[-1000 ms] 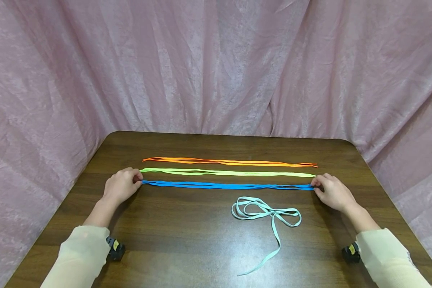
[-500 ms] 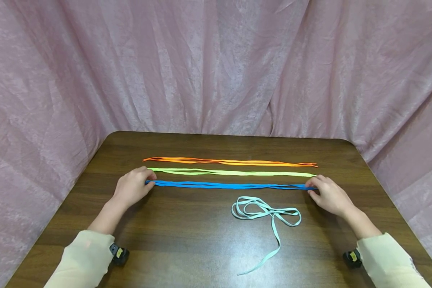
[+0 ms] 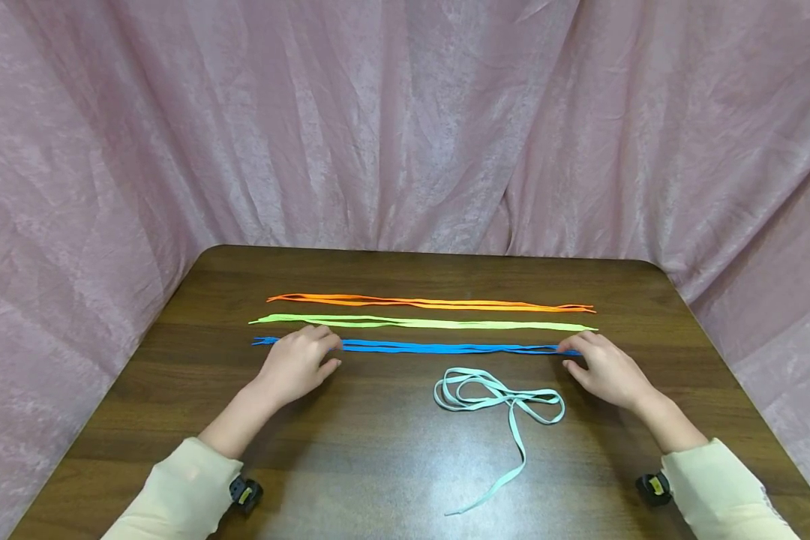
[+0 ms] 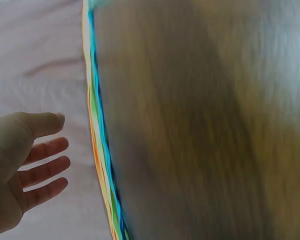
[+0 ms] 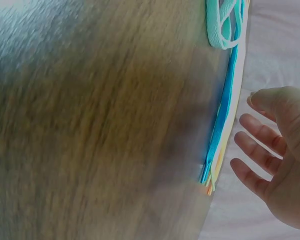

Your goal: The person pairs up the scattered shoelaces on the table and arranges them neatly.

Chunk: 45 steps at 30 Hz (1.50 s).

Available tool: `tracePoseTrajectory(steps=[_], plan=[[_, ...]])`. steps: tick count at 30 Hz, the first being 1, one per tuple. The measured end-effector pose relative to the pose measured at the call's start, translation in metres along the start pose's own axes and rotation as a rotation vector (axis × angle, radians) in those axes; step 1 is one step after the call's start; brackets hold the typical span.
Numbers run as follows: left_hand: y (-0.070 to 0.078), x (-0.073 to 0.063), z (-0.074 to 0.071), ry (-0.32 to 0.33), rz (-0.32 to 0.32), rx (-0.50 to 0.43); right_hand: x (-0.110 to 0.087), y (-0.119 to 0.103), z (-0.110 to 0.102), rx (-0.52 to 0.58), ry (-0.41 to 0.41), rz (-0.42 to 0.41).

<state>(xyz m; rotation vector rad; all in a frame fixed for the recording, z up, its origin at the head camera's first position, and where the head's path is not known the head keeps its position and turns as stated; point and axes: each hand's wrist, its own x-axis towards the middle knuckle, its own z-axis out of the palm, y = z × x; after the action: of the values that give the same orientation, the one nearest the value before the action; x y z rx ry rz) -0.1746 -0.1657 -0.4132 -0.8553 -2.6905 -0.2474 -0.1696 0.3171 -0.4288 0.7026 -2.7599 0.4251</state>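
Note:
A blue shoelace [image 3: 445, 348], folded in strands, lies straight across the table in the head view. My left hand [image 3: 297, 364] is over its left part, fingers relaxed and holding nothing; the lace's left tips show beyond the hand. At the lace's right end is my right hand [image 3: 604, 367], whose fingers overlap that end in the head view. The right wrist view shows this hand [image 5: 277, 150] with loose, spread fingers and the thumb apart. Nearer to me a mint-green shoelace [image 3: 513, 442] lies in loops with one tail trailing forward.
Behind the blue lace, a yellow-green shoelace [image 3: 459, 324] and an orange shoelace [image 3: 364, 301] lie nearly parallel to it. The brown wooden table [image 3: 351, 450] has rounded far corners. Pink curtains [image 3: 405, 127] hang around its back and sides.
My left hand has let go of the blue lace's left end and moved right and nearer. The right hand has released its end and shifted slightly left.

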Motion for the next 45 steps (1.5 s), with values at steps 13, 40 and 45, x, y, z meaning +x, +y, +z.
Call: tracePoseTrajectory(steps=[13,40,45], plan=[[0.055,0.01,0.015,0.0,0.208,0.007,0.006,-0.011,0.005,0.019,-0.033,0.0],[0.156,0.027,0.029,-0.077,0.502,0.098,0.012,-0.036,0.013,0.043,-0.075,-0.134],[0.169,0.026,0.035,-0.085,0.553,0.115,0.013,-0.039,0.013,0.047,-0.08,-0.143]])
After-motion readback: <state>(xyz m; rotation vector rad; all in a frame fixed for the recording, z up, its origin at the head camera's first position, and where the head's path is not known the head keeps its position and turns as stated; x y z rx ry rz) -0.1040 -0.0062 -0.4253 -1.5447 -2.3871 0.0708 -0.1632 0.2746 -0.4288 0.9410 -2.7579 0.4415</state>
